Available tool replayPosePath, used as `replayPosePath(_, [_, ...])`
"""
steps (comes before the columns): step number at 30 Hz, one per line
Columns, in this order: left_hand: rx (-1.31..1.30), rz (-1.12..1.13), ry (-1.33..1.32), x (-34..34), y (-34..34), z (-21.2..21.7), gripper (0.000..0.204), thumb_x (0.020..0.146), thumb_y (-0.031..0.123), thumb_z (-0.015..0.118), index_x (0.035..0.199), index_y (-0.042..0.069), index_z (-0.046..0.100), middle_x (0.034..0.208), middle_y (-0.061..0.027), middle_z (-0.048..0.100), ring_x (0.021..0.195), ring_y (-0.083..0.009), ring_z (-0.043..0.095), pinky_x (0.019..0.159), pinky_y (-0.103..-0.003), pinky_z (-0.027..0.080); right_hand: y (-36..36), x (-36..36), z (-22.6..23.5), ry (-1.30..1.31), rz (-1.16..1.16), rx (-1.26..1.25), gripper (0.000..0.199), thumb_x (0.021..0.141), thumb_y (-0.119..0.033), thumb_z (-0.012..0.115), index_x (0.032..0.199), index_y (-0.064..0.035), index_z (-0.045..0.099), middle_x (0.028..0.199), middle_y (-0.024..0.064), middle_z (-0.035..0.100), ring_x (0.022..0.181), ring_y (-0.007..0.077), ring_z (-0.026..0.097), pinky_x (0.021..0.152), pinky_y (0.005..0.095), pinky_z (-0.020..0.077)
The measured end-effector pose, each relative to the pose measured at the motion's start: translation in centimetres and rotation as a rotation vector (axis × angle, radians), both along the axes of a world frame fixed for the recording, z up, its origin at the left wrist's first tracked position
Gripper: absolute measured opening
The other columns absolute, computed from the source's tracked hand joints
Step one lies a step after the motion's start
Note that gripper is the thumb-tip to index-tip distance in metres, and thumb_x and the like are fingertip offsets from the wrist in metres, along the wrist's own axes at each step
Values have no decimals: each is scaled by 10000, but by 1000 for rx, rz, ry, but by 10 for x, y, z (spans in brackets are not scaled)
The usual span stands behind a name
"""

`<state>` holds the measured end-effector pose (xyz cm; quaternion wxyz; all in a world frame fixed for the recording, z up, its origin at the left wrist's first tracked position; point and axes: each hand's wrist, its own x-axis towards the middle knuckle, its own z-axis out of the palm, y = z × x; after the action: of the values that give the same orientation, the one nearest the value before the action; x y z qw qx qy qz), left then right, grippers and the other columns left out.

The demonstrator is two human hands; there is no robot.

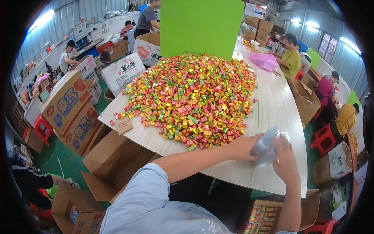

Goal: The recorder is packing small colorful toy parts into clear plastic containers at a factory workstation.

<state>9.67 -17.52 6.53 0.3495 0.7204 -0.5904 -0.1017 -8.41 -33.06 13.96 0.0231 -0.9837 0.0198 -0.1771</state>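
Note:
Over the right part of the table, my two hands hold a stack of clear plastic containers (pixel 265 147) between them. My left hand (pixel 246 148) grips the stack from its left side, its arm reaching across the table's near edge. On the other side, my right hand (pixel 285 159) closes its fingers round the stack's right end. Just beyond the left hand spreads a large heap of small wrapped candies (pixel 194 97) in red, yellow, green and orange foil.
The pale table (pixel 278 113) has a curved edge on the right. An upright green panel (pixel 200 29) rises behind the heap. Below the near edge stand an open carton (pixel 117 160) and a carton of packed candy rows (pixel 263 218). Co-workers sit along both sides.

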Motion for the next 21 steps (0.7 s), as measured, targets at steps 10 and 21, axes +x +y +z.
replayPosePath(10, [-17, -294, 277, 60, 40, -9, 751, 743, 229, 784, 1396, 16, 482, 1103, -182, 693, 960, -284, 700, 878, -392, 552, 57, -10, 7, 13, -104, 10, 780, 667, -148, 858, 1394, -132, 576, 1275, 145, 521, 1232, 366, 483, 1061, 487, 392])
replayPosePath(21, [54, -119, 368, 70, 56, 0, 863, 822, 230, 701, 1537, -17, 286, 1054, -213, 676, 896, -296, 699, 847, -390, 561, 49, -1, 0, -30, -57, 37, 703, 675, -269, 873, 1315, -124, 620, 1183, 100, 592, 1117, 323, 565, 1029, 414, 402])
